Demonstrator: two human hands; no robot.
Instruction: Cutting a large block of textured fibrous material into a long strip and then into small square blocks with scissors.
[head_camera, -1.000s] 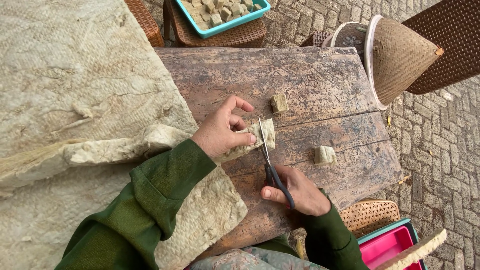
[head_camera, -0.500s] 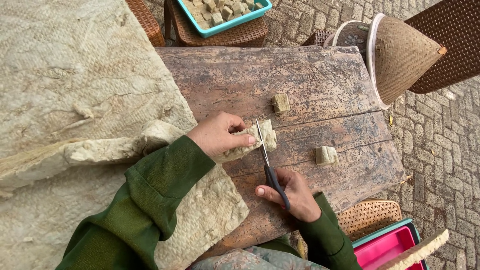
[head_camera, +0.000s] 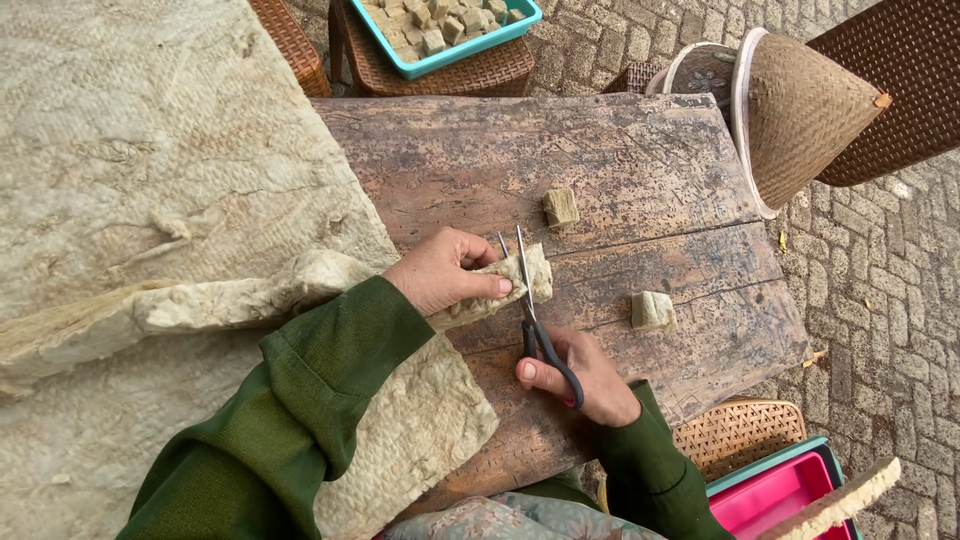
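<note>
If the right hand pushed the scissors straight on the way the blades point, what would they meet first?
The right hand aims the scissors up the wooden table. They would first meet the fibrous strip held by the left hand, which the open blades already straddle.

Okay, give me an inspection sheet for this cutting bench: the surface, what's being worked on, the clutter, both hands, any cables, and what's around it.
Surface: weathered wooden table, cracked planks, outdoors.
Job's things: tan fibrous strip lying across the table edge; scissors with dark handles, blades open around the strip's end; a large fibrous sheet draped on the left.
Clutter: two cut cubes, far cube and near cube, lying apart on the planks.
Hands: left hand pinches the strip; right hand grips the scissors.
Cables: nothing seen.
Surroundings: teal tray of cubes on a wicker stool, conical woven hat, pink tray, brick paving.
</note>
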